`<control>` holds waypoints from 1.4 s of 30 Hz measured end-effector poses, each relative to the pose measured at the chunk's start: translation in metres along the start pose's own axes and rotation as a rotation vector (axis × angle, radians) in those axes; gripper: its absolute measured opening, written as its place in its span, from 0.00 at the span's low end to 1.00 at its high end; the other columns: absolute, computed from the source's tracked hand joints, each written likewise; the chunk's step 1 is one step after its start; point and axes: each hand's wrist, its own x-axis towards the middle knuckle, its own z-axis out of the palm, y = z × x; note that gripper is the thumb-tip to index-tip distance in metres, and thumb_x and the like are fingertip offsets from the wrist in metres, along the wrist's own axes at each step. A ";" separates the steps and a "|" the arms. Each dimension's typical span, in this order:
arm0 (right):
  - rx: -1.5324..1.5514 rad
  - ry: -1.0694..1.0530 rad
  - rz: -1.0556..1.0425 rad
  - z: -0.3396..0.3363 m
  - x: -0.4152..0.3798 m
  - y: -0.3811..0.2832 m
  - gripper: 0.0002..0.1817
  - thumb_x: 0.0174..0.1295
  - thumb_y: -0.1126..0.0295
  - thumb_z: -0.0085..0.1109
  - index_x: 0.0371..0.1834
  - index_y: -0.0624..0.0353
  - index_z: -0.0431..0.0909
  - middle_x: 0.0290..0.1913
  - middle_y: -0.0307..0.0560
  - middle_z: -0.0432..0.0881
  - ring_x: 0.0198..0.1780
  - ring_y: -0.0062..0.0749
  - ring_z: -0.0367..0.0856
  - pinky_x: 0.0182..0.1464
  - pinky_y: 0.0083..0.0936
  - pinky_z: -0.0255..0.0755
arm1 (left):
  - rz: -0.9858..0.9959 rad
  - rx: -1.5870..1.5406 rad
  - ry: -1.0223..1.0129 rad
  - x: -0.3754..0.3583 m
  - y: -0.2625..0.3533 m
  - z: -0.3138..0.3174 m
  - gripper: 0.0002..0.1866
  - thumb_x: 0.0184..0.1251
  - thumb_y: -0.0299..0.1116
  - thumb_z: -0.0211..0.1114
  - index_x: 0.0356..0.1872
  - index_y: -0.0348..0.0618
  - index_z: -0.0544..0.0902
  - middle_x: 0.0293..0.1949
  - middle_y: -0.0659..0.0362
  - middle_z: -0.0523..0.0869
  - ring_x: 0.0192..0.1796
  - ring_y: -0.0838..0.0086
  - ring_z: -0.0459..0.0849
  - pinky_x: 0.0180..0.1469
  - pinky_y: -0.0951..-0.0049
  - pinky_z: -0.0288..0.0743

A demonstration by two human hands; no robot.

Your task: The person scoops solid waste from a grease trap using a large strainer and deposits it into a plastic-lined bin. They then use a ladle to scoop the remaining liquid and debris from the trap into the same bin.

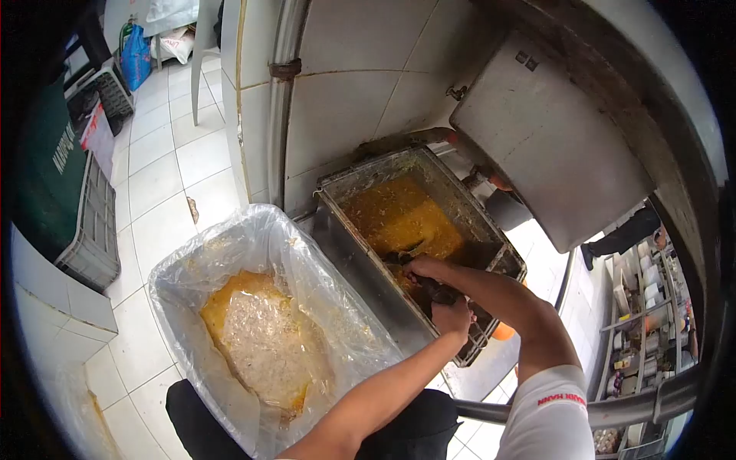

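Observation:
Both my hands grip a dark-handled tool [437, 291] above a metal tank [368, 257] of cloudy orange-brown, greasy liquid [402, 207]. My right hand [425, 268] is closed around it nearer the liquid, and my left hand [454, 316] is closed lower down, by the tank's near end. The tool's working end dips toward the liquid, and its shape is hard to make out. Left of the tank stands a bin lined with a clear plastic bag [307, 268]. Inside it lies a pale, lumpy mass [264, 341] with orange liquid round its edge.
A metal lid [548, 146] stands tilted behind the tank. A vertical pipe [281, 130] runs along the tiled wall. A horizontal metal rail [629, 406] crosses at lower right, near shelves of small items [648, 307]. Crates [96, 230] stand at far left on white floor tiles [157, 222].

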 end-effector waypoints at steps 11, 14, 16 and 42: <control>-0.263 -0.017 -0.135 0.000 0.004 0.005 0.14 0.54 0.60 0.53 0.21 0.61 0.75 0.22 0.41 0.76 0.25 0.27 0.72 0.33 0.29 0.68 | 0.114 0.186 0.008 -0.014 0.012 -0.014 0.16 0.51 0.28 0.60 0.35 0.30 0.65 0.18 0.49 0.79 0.14 0.70 0.78 0.15 0.72 0.72; -0.163 -0.002 -0.092 0.002 -0.004 0.000 0.14 0.54 0.61 0.53 0.21 0.61 0.75 0.22 0.40 0.76 0.25 0.26 0.73 0.33 0.28 0.68 | 0.115 0.255 0.033 -0.014 0.006 -0.013 0.16 0.50 0.28 0.61 0.35 0.29 0.65 0.16 0.50 0.79 0.14 0.69 0.79 0.16 0.71 0.73; -0.130 0.032 -0.010 0.004 -0.010 0.001 0.14 0.54 0.62 0.52 0.20 0.61 0.75 0.22 0.40 0.76 0.25 0.25 0.72 0.32 0.28 0.68 | 0.184 0.341 0.043 -0.016 0.000 -0.015 0.17 0.50 0.28 0.61 0.35 0.28 0.65 0.16 0.50 0.79 0.15 0.68 0.79 0.17 0.71 0.74; 0.036 0.164 0.050 0.018 -0.045 0.004 0.13 0.56 0.62 0.51 0.17 0.55 0.72 0.18 0.37 0.72 0.22 0.23 0.70 0.28 0.24 0.65 | 0.276 0.774 0.087 -0.051 0.002 -0.035 0.24 0.47 0.36 0.64 0.40 0.27 0.67 0.32 0.36 0.79 0.39 0.43 0.78 0.41 0.54 0.71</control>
